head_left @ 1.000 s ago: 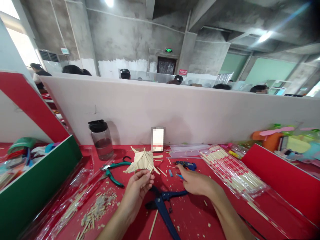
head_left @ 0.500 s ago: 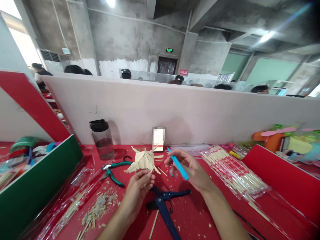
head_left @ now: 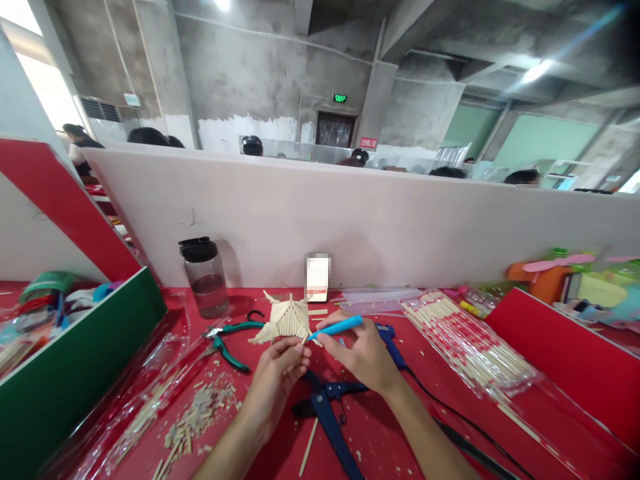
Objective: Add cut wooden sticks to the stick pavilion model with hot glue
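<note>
Low in the middle, my left hand [head_left: 284,363] pinches a short thin wooden stick [head_left: 305,340] between thumb and fingertips. My right hand [head_left: 363,350] grips a bright blue pen [head_left: 341,327], its tip pointing left at the stick's end; whether they touch I cannot tell. Just behind the left fingers stands a small roof-shaped model [head_left: 289,319] of pale sticks with upturned corners. Dark blue ratchet cutters [head_left: 327,410] lie open below both hands. Partly hidden behind my right hand is a blue glue gun [head_left: 394,347].
Green-handled pliers [head_left: 230,347] and stick offcuts [head_left: 200,413] lie left on the red table. A bottle [head_left: 203,280] and a phone [head_left: 317,279] stand by the white partition [head_left: 350,220]. Bagged sticks [head_left: 465,340] lie right, near a red panel [head_left: 565,367]. A green panel [head_left: 90,373] borders the left.
My right hand has moved left and turned the pen, so its tip now meets the area of my left fingertips. The glue gun has come into view. My left hand has stayed still.
</note>
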`<state>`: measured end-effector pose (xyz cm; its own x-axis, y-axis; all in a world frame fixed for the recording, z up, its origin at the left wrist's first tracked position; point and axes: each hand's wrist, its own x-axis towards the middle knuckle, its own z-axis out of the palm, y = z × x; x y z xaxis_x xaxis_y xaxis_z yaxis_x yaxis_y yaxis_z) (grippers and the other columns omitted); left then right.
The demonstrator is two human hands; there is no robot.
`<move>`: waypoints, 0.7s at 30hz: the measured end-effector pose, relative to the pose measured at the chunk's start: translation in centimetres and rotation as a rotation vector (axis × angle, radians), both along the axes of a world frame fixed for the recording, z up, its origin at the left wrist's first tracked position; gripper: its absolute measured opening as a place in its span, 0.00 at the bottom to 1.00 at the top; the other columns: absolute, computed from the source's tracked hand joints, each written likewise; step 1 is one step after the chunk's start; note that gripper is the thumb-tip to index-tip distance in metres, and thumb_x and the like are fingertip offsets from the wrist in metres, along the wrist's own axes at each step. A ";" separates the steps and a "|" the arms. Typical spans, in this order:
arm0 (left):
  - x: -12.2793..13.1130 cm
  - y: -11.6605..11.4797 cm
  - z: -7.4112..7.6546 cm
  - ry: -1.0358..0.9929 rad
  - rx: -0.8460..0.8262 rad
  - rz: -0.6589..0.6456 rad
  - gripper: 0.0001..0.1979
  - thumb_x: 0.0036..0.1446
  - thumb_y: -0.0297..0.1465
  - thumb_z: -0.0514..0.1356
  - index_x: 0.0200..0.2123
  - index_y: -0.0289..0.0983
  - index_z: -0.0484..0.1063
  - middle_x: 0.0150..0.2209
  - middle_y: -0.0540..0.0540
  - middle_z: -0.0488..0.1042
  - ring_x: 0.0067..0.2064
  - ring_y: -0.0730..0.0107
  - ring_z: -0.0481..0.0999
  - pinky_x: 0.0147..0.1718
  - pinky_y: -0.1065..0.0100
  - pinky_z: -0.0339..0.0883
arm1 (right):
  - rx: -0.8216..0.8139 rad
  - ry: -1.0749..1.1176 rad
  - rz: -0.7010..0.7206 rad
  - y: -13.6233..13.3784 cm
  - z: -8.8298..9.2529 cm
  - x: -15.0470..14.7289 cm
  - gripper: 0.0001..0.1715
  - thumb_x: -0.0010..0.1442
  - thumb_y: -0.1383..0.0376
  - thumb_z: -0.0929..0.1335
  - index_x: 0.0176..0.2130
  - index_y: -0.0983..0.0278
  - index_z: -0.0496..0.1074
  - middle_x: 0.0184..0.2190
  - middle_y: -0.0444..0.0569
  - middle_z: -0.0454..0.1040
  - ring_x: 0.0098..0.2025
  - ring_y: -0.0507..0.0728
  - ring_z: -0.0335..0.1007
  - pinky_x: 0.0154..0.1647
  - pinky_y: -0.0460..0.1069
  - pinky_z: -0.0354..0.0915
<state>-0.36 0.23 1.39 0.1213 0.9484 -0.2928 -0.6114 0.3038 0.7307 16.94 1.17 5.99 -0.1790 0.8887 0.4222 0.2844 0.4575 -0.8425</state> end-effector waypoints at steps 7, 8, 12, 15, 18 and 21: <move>0.0 0.1 -0.1 0.002 0.014 -0.006 0.15 0.41 0.28 0.76 0.33 0.32 0.77 0.29 0.45 0.81 0.29 0.74 0.79 0.30 0.77 0.72 | 0.022 -0.039 -0.005 0.1 -0.6 -0.3 0.05 0.61 0.61 0.71 0.36 0.58 0.78 0.35 0.48 0.80 0.39 0.59 0.76 0.48 0.54 0.70; 0.0 0.1 -0.1 0.002 0.012 -0.007 0.15 0.41 0.28 0.76 0.32 0.32 0.77 0.29 0.45 0.81 0.29 0.74 0.79 0.30 0.77 0.72 | 0.024 -0.041 -0.004 0.1 -0.6 -0.4 0.05 0.61 0.61 0.71 0.36 0.58 0.78 0.35 0.48 0.80 0.40 0.59 0.76 0.48 0.54 0.70; 0.0 0.2 -0.2 0.002 0.001 -0.010 0.15 0.41 0.28 0.77 0.32 0.32 0.77 0.28 0.45 0.81 0.28 0.74 0.79 0.29 0.77 0.72 | 0.027 -0.049 -0.008 0.0 -0.5 -0.5 0.03 0.61 0.62 0.71 0.36 0.58 0.77 0.35 0.47 0.80 0.40 0.59 0.76 0.47 0.52 0.69; 0.0 0.2 -0.3 -0.004 0.005 -0.012 0.15 0.41 0.28 0.76 0.33 0.32 0.77 0.29 0.44 0.81 0.29 0.74 0.79 0.30 0.77 0.72 | 0.032 -0.070 -0.006 -0.1 -0.5 -0.6 0.03 0.62 0.63 0.71 0.36 0.57 0.77 0.36 0.46 0.79 0.41 0.58 0.76 0.47 0.52 0.68; -0.1 0.2 -0.4 -0.006 0.010 -0.014 0.15 0.42 0.28 0.76 0.33 0.32 0.77 0.29 0.44 0.81 0.29 0.74 0.79 0.30 0.77 0.72 | 0.027 -0.090 -0.006 -0.1 -0.4 -0.6 0.03 0.62 0.62 0.71 0.36 0.57 0.77 0.36 0.46 0.79 0.41 0.59 0.75 0.48 0.52 0.68; -0.1 0.2 -0.4 -0.007 0.015 -0.018 0.14 0.43 0.28 0.76 0.33 0.32 0.77 0.29 0.44 0.81 0.30 0.74 0.79 0.30 0.77 0.73 | 0.029 -0.089 -0.001 -0.1 -0.4 -0.6 0.03 0.62 0.62 0.71 0.36 0.57 0.77 0.36 0.46 0.79 0.40 0.59 0.75 0.47 0.52 0.68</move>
<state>-0.44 0.44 0.95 0.1404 0.9503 -0.2778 -0.6112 0.3039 0.7308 16.32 1.05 5.57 -0.2159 0.8764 0.4305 0.3577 0.4812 -0.8003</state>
